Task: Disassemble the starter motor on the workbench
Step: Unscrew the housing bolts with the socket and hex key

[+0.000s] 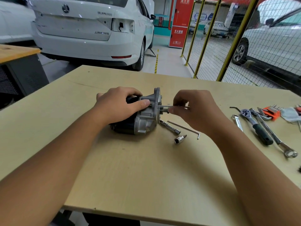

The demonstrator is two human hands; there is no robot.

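The starter motor [143, 121] lies on its side in the middle of the workbench [146, 168], black body to the left, silver housing and flange to the right. My left hand [120, 105] grips the motor from above, thumb on the silver housing. My right hand [193, 110] pinches a thin metal tool [164, 107] that runs horizontally into the flange face. Its far end is hidden by my fingers.
Just right of the motor lie a socket extension [170, 127], a long hex key [184, 128] and a small bit socket [180, 139]. Further right are a ratchet [255, 126], wrenches [276, 141] and an orange hex key set [271, 112]. Parked cars and a mesh fence stand behind the bench.
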